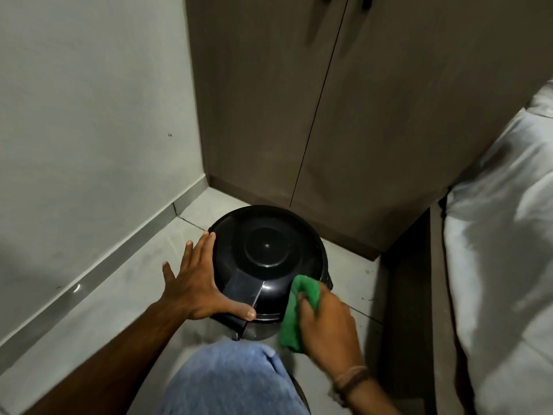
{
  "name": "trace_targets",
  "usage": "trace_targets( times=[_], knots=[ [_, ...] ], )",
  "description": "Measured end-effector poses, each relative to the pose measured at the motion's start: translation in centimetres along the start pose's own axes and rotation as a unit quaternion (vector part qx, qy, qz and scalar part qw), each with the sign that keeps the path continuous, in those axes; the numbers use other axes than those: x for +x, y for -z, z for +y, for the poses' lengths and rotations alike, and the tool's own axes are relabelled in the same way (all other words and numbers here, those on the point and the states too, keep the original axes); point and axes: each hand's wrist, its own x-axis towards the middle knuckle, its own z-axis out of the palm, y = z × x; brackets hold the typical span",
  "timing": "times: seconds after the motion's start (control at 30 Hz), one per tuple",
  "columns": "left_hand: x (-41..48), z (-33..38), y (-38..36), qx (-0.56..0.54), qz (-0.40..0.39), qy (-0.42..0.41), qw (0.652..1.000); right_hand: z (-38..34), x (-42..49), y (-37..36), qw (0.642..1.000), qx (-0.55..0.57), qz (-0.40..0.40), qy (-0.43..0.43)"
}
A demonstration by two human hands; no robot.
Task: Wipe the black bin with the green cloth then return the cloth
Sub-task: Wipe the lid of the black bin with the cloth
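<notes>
Showing a black bin (269, 253) from above, this head view takes the bin as the reference for every position given. It stands on a pale tiled floor (119, 310) with its domed lid shut; a raised round disc sits at the lid's centre and a flat panel runs from the disc toward the near rim. The left hand (197, 292) rests against the bin's left flank with its fingers straight and spread, gripping nothing, and its thumb lies across the near edge of the lid. The right hand (326, 322) is at the bin's near right side, its fingers curled round a folded green cloth (294, 322); the upper end of the cloth lies on the lid's right shoulder, and the lower end hangs past the rim. A brown band (350, 381) circles the right wrist. Directly behind the bin stand two brown cupboard doors (359, 115). To the bin's left rises a grey wall (89, 115) with a skirting strip (89, 277) along its foot. Well to the right of the bin lies white bedding (502, 235). Nearest the camera, in front of the bin, is a knee in blue denim (233, 381).
</notes>
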Motion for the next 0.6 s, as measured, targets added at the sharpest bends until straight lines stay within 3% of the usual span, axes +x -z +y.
trace_targets(
  times=[0.1, 0.17, 0.27, 0.37, 0.47, 0.6],
  knots=[
    [0.0, 0.0, 0.0, 0.002, -0.003, -0.001, 1.0, 0.0, 1.1, 3.9, 0.939, 0.322, -0.032, -0.118],
    [0.0, 0.0, 0.0, 0.002, -0.006, -0.001, 1.0, 0.0, 2.8, 5.7, 0.941, 0.329, 0.024, -0.082],
    [0.1, 0.0, 0.0, 0.008, -0.012, -0.003, 1.0, -1.8, 6.4, 5.4, 0.976, 0.2, 0.077, 0.025],
    [0.3, -0.2, -0.1, 0.01, -0.011, -0.002, 1.0, -4.4, 9.3, 1.8, 0.99, -0.002, 0.03, 0.137],
    [0.4, -0.2, -0.1, 0.018, -0.012, 0.005, 1.0, -6.5, 10.5, -2.9, 0.939, -0.197, -0.013, 0.283],
    [0.1, 0.1, 0.1, 0.022, -0.019, 0.018, 0.999, -7.9, 9.6, -5.3, 0.898, -0.263, -0.024, 0.352]
  ],
)
